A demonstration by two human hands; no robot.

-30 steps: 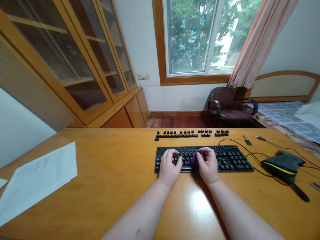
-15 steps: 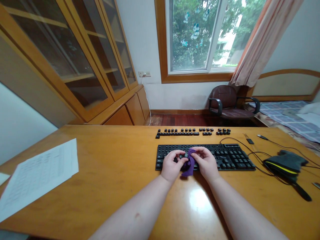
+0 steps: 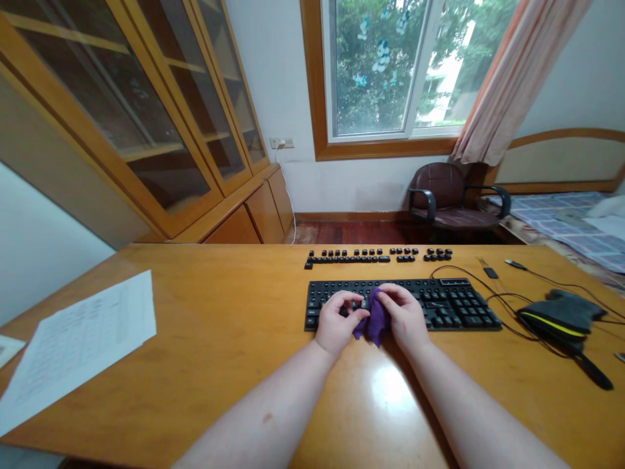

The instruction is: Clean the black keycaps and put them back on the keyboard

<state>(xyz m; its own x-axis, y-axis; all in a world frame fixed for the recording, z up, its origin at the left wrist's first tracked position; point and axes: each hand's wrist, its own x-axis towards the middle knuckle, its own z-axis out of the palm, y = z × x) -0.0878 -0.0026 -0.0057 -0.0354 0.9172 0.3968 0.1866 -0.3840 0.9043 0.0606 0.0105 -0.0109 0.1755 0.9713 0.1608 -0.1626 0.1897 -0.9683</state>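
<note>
Above the front of a black keyboard (image 3: 459, 305), my two hands are close together. My left hand (image 3: 336, 321) is closed in a pinch, with a small dark keycap (image 3: 364, 304) between thumb and forefinger. The fingers of my right hand (image 3: 406, 318) are closed on a crumpled purple cloth (image 3: 377, 320), which hangs down beside the keycap. Part of the keyboard is hidden under both hands. Behind it, loose black keycaps (image 3: 351, 260) are laid out in two rows near the desk's far edge.
Papers (image 3: 92, 339) lie at the left of the wooden desk (image 3: 219, 365). To the right are a dark grey pouch with a yellow stripe (image 3: 561, 319), cables, a USB plug (image 3: 515, 264) and a small black wire tool (image 3: 490, 271). An office chair (image 3: 442, 195) stands beyond the desk.
The purple cloth has opened out and hangs wider, drawn slightly right, away from the keycap. Both hands stay nearly in place over the keyboard.
</note>
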